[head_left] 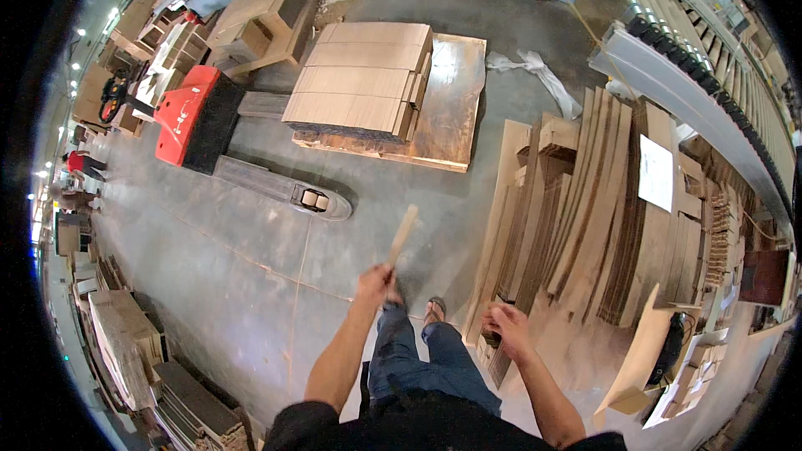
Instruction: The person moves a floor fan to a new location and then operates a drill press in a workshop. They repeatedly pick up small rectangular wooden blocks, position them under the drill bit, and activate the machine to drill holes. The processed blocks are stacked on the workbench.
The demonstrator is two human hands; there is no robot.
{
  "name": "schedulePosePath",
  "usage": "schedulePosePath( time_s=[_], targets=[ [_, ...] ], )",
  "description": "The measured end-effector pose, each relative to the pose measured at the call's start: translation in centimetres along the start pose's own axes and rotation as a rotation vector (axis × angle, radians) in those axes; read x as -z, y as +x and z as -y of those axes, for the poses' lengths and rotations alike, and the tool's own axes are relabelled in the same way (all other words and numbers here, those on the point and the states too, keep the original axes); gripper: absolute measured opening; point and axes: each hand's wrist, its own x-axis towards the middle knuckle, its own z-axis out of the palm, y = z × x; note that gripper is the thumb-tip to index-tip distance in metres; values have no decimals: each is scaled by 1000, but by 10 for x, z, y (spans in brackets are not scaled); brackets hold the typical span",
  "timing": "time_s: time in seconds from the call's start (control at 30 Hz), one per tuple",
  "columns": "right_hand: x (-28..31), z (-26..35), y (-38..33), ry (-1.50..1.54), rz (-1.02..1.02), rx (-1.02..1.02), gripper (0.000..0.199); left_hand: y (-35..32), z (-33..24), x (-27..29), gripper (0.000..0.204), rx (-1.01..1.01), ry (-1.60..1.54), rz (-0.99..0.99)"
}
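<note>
One tan strip (404, 235) in left fingers (388, 272)

Left of the left hand's (378, 284) fingers, open floor (209, 284) gives a wide passage. Ahead of them juts the light strip (406, 232) they hold; beyond it, 1 dark fork (271, 190) blocks the left and the loaded pallet (458, 92) closes off the far side. Ahead and right of the right hand's (510, 330) fingers, long brown boards (576, 217) crowd in. A floor gap separates the 2 hands, with legs (418, 359) below.
</note>
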Motion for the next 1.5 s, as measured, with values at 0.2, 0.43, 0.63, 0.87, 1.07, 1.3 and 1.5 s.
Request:
schedulePosePath(
  time_s=[0.2,0.43,0.63,0.87,1.07,1.3,1.5],
  targets=[
    [36,-8,40,64,-463,-72,33,270,-83,-41,10,10,-49,-69],
    [3,-22,88,152,-491,-320,31,525,-129,-70,6,33,-183,-230],
    [-87,33,145,-13,-548,-488,33,597,-128,-100,6,137,-119,-318],
    [-90,48,168,140,-502,-423,28,613,-130,-98,13,199,-255,-400],
    [-102,32,172,-71,-576,-402,21,615,-155,-141,15,227,-300,-511],
    [-62,-36,157,-1550,-65,210,14,637,-153,-117,21,62,-210,-415],
    [-19,-175,84,-1485,12,191,24,634,-144,-129,15,129,56,-266]
  ],
)
